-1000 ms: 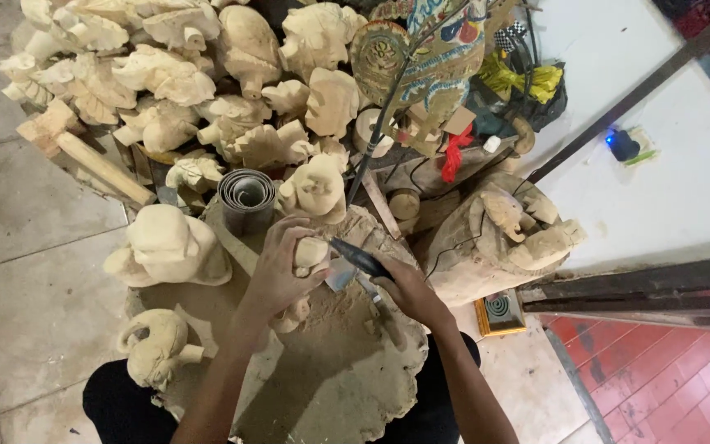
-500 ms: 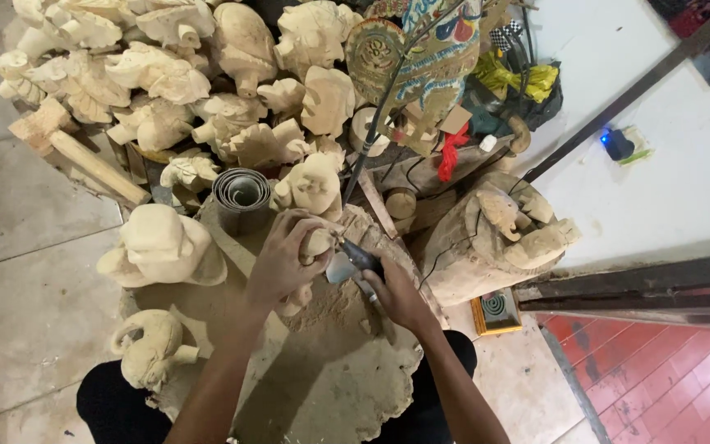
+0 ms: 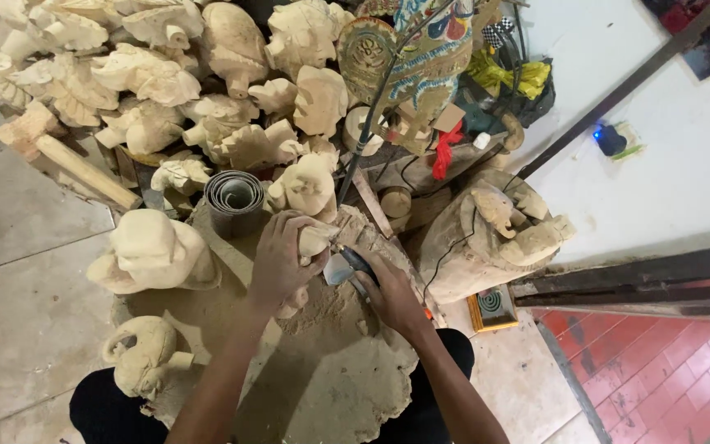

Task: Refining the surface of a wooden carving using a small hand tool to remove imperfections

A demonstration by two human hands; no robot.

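Two hands at work on a pale wood carving (image 3: 310,242), over a dusty round slab (image 3: 322,378).
Left hand (image 3: 281,263) clamped around carving; right hand (image 3: 392,292) closed on dark power tool (image 3: 347,263), tip against it. Beyond: roll of sandpaper (image 3: 234,197), heap of unfinished carvings (image 3: 174,82).

Pale wooden carvings (image 3: 154,78) (heaped high) crowd behind a metal coil (image 3: 234,200).

Ahead, passage is blocked by the heap of carvings (image 3: 207,99) and a metal roll (image 3: 234,200). The right side is closed by a large carving (image 3: 491,238) and the wall (image 3: 675,164). Open floor (image 3: 26,304) is left beyond two carvings (image 3: 154,251).
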